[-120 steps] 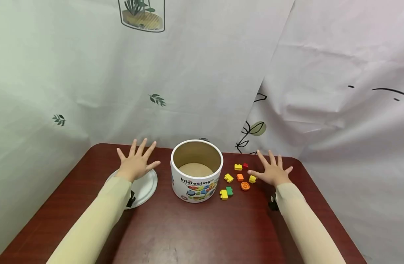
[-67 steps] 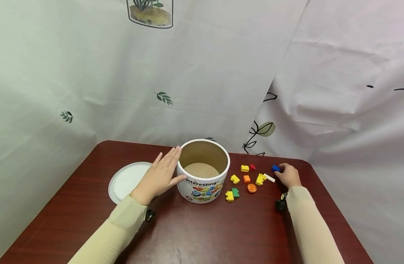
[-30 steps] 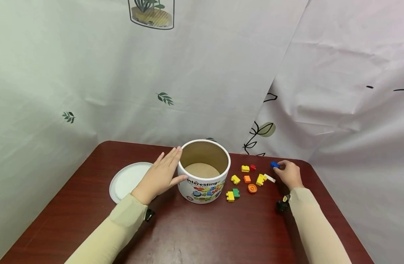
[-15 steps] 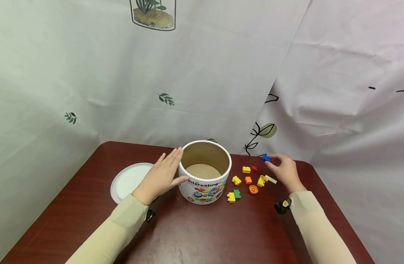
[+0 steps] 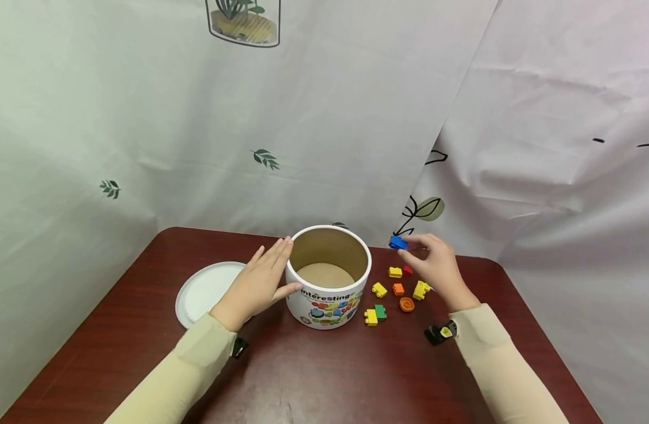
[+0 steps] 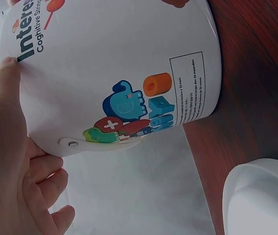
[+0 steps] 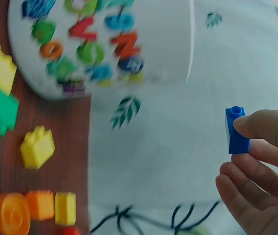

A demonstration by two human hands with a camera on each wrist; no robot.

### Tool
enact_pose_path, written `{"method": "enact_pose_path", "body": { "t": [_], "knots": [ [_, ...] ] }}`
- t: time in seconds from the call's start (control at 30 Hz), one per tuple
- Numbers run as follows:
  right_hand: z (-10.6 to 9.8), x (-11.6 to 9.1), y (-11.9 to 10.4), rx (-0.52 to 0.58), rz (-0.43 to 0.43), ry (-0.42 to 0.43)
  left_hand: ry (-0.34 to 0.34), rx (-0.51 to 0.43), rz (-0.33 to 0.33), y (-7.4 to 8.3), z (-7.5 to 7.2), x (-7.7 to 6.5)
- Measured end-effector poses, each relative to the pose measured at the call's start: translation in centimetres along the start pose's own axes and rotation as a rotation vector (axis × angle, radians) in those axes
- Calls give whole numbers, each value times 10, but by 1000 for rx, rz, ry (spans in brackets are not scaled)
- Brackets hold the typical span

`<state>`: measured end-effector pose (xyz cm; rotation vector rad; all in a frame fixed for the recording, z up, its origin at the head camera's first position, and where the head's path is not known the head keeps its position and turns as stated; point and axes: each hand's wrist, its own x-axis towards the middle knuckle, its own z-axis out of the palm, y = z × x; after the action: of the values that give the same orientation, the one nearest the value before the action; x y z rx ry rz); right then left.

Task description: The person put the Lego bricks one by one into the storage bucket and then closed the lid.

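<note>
**brickhead:** where's the blue block (image 5: 398,242) at?

**me:** Up off the worktop (image 5: 335,377) — my right grip (image 5: 436,265) has it, closed to a pinch between thumb and forefinger.

**brickhead:** and which way does it point?

**me:** Long axis runs roughly sideways, stud end poking out toward the white tub (image 5: 327,306). So going leftward it's right grip, block, gap, tub. I reckon that sideways gap is what the next move hangs on.

**brickhead:** is it above the opening?

**me:** Nah, off to the right of it. Can't tell if it's higher than the tub tho.

**brickhead:** left grip (image 5: 255,288) nearer?

**me:** To the tub, yeah — fingers straight along its left side, thumb on the front, nothing grasped. For the block, the right's nearer, obviously lol.
</note>
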<state>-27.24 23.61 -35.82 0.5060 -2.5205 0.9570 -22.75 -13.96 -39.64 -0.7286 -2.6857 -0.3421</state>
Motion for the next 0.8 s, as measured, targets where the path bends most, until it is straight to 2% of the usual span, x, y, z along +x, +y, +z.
{"method": "enact_pose_path", "body": {
  "t": [0.2,0.47,0.8],
  "knots": [
    [9,3,-26,67,-43,-32,3,-1,0,0,1,0],
    [32,13,-52,165,-74,-103,3,-12,0,-1,3,-1],
    [66,33,-68,176,-92,-232,-11,-21,-12,-2,5,1]
  ]
}}
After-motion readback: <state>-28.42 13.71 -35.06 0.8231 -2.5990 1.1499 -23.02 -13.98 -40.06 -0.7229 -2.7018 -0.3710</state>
